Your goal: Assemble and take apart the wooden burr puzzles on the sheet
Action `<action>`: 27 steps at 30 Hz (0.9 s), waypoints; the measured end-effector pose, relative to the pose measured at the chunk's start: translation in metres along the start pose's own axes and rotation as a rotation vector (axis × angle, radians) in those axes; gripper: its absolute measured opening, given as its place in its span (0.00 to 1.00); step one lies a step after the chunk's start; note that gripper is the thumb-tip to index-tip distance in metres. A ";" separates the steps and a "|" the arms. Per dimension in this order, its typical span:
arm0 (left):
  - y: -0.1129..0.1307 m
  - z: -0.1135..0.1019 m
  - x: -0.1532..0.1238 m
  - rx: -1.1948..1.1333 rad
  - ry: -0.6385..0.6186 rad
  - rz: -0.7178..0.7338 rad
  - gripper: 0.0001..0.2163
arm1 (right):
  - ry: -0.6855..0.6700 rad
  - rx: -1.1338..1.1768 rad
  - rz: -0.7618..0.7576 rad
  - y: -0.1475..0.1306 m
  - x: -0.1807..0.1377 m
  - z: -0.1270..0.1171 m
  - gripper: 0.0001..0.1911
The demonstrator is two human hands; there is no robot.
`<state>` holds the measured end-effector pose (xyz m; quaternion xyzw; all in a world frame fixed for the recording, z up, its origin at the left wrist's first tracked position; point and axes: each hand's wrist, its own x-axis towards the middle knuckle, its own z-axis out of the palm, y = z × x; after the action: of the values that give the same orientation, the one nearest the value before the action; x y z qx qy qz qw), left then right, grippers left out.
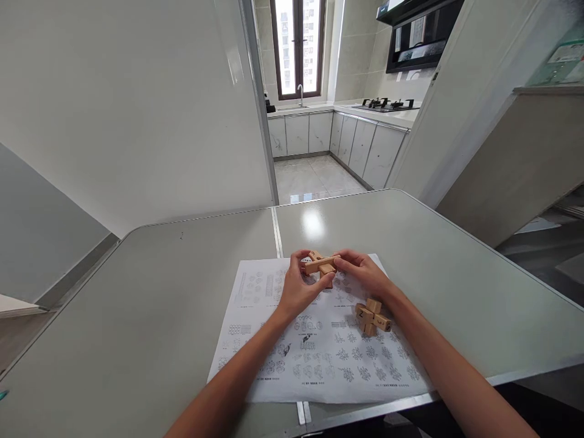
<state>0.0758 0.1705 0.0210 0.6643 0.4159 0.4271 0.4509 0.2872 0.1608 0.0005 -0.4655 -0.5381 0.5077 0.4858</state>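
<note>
Both hands meet over the far part of a printed paper sheet (314, 359). Between them is a small wooden interlocking puzzle (320, 265) made of crossed light-brown bars. My left hand (298, 287) pinches its left side with thumb and fingers curled. My right hand (362, 272) grips its right end, fingers closed. A second wooden puzzle piece cluster (373, 317), with dark marks on its blocks, lies on the sheet just under my right wrist, untouched.
The sheet lies on a grey folding table (150, 292) with a metal seam down the middle and a near edge close to my body. Beyond the table is a doorway into a kitchen with cabinets (319, 131), a window and a stove.
</note>
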 end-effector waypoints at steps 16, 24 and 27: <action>0.003 -0.002 -0.001 -0.013 -0.059 -0.030 0.25 | -0.070 0.088 -0.006 0.007 0.002 -0.004 0.20; 0.002 -0.001 0.001 -0.062 -0.050 -0.056 0.24 | -0.081 0.060 0.006 0.006 0.000 -0.003 0.21; 0.005 -0.001 0.000 -0.067 -0.047 -0.048 0.23 | -0.078 0.049 0.013 0.006 0.000 -0.003 0.23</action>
<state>0.0754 0.1699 0.0260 0.6486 0.4067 0.4141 0.4924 0.2903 0.1613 -0.0055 -0.4368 -0.5410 0.5415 0.4725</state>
